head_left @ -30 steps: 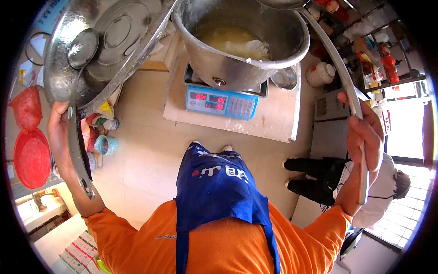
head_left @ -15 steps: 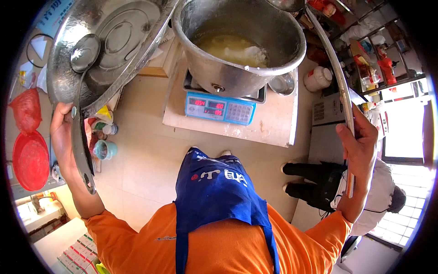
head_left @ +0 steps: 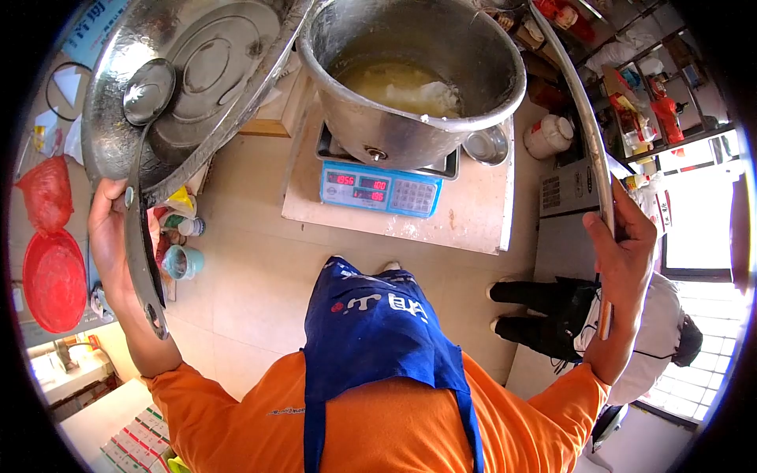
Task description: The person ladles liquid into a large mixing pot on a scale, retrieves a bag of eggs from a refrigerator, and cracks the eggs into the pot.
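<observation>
Left hand closed on a ladle by the basin, right hand clenched round a long, forward-slanting handle, the pot stood ahead between them on the scale

Bright; R window blown out; glare on basin; edges warped, corners blk.

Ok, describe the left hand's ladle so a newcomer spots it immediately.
Start at the wide metal basin filling the upper left. Against it, the ladle shows its round bowl, its handle running down to the left hand. Unlike the long-handled utensil in the right hand, its whole bowl is in view.
</observation>
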`<state>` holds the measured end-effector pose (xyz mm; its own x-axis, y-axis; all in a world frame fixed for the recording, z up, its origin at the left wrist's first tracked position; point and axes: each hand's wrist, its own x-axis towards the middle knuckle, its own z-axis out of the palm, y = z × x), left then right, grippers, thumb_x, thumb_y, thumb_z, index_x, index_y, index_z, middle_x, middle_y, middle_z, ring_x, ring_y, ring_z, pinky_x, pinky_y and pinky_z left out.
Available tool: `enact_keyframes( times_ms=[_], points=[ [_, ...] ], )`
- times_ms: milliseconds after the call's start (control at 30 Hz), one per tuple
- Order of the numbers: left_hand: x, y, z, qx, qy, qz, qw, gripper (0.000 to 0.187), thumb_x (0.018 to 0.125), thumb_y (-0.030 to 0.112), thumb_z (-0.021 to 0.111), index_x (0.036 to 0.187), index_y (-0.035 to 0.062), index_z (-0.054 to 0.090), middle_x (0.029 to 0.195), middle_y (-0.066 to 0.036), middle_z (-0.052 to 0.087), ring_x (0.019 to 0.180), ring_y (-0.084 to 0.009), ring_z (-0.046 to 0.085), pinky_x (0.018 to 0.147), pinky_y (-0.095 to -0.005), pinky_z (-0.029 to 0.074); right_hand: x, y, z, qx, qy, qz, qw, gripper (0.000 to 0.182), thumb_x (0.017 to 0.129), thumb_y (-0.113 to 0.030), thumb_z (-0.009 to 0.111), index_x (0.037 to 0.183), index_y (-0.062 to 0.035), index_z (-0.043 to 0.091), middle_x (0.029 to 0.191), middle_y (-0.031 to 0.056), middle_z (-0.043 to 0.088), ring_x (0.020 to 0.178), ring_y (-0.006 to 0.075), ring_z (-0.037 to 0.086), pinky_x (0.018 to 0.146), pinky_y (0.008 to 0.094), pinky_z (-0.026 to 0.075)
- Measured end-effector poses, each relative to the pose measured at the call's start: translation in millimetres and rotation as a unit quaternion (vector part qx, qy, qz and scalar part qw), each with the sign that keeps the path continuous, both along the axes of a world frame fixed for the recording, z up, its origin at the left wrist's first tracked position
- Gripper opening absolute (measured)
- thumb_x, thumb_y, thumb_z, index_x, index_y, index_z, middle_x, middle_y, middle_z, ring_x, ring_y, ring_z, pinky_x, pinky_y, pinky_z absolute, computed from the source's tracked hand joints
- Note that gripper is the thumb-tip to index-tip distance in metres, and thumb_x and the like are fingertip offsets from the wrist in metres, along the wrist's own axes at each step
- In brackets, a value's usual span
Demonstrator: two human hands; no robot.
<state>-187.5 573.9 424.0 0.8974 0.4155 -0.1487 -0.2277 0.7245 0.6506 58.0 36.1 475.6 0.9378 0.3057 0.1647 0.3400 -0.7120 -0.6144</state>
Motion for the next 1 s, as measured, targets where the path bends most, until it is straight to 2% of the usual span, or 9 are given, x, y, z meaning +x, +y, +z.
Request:
enact_keyframes(
  times_ms=[233,367,500,600,667,767,867,900,1000],
  points=[
    [4,-10,6,-0.011,-0.016,0.004,1.000,0.030,0.099,0.005,0.049,0.124,-0.0112,0.055,0.119,-0.025,0.069,0.101,-0.0310,0.074,0.075,-0.0394,0.069,0,8,2,0.023,0.000,-0.003,1.000,0.052,0.091,-0.009,0.071,0.142,-0.0023,0.060,0.071,-0.0003,0.063,0.046,0.0014,0.044,0.042,0.0192,0.034],
    [4,-8,4,-0.042,-0.028,0.002,0.999,0.031,0.099,0.004,0.049,0.125,-0.0107,0.055,0.119,-0.025,0.069,0.100,-0.0321,0.074,0.075,-0.0403,0.069,5,16,20,0.152,0.156,0.056,0.974,0.047,0.096,-0.012,0.061,0.140,0.0054,0.057,0.060,-0.0021,0.054,0.036,0.0033,0.041,0.034,0.0187,0.031],
    [3,-4,1,-0.006,-0.001,0.018,1.000,0.029,0.099,0.004,0.050,0.124,-0.0078,0.056,0.117,-0.022,0.070,0.095,-0.0290,0.076,0.073,-0.0396,0.069,15,19,14,0.333,0.284,0.065,0.897,0.047,0.099,-0.011,0.053,0.139,0.0135,0.051,0.055,-0.0031,0.047,0.032,0.0044,0.039,0.029,0.0199,0.033],
    [3,-9,3,0.026,0.019,0.052,0.998,0.026,0.099,0.005,0.051,0.120,-0.0073,0.058,0.110,-0.020,0.072,0.087,-0.0270,0.076,0.069,-0.0370,0.069,26,15,5,0.441,0.374,0.106,0.809,0.046,0.105,-0.010,0.041,0.144,0.0161,0.039,0.056,-0.0013,0.046,0.033,0.0054,0.044,0.027,0.0216,0.039],
    [2,-11,5,0.029,0.045,0.078,0.996,0.024,0.099,0.005,0.053,0.117,-0.0094,0.057,0.101,-0.020,0.073,0.077,-0.0275,0.076,0.065,-0.0345,0.069,27,13,5,0.520,0.456,0.107,0.715,0.047,0.110,-0.011,0.033,0.148,0.0155,0.030,0.057,0.0003,0.048,0.035,0.0075,0.049,0.028,0.0220,0.042],
    [-3,-3,-3,0.047,0.042,0.107,0.992,0.021,0.099,0.005,0.053,0.114,-0.0090,0.057,0.099,-0.021,0.071,0.076,-0.0263,0.074,0.063,-0.0333,0.069,27,13,-3,0.608,0.546,0.167,0.552,0.049,0.112,-0.015,0.025,0.152,0.0129,0.019,0.062,0.0030,0.050,0.037,0.0110,0.054,0.029,0.0253,0.047],
    [-9,12,-10,0.078,0.014,0.039,0.996,0.021,0.099,0.005,0.053,0.113,-0.0096,0.056,0.104,-0.024,0.069,0.079,-0.0263,0.074,0.066,-0.0335,0.069,20,20,-27,0.668,0.559,0.226,0.436,0.050,0.113,-0.019,0.022,0.153,0.0099,0.013,0.066,0.0057,0.052,0.041,0.0149,0.058,0.032,0.0293,0.051],
    [-15,21,-19,0.112,0.009,0.049,0.992,0.022,0.099,0.005,0.053,0.114,-0.0107,0.055,0.108,-0.026,0.067,0.082,-0.0268,0.073,0.068,-0.0343,0.070,13,26,-31,0.689,0.573,0.229,0.380,0.047,0.113,-0.018,0.024,0.151,0.0078,0.017,0.069,0.0078,0.054,0.046,0.0186,0.063,0.033,0.0322,0.054],
    [-4,1,-6,0.077,0.040,0.077,0.993,0.021,0.099,0.005,0.053,0.113,-0.0107,0.054,0.107,-0.024,0.067,0.079,-0.0273,0.073,0.071,-0.0342,0.070,-9,47,-43,0.719,0.577,0.254,0.293,0.042,0.112,-0.015,0.028,0.147,0.0067,0.019,0.069,0.0082,0.054,0.049,0.0207,0.066,0.034,0.0333,0.055]
  ],
)
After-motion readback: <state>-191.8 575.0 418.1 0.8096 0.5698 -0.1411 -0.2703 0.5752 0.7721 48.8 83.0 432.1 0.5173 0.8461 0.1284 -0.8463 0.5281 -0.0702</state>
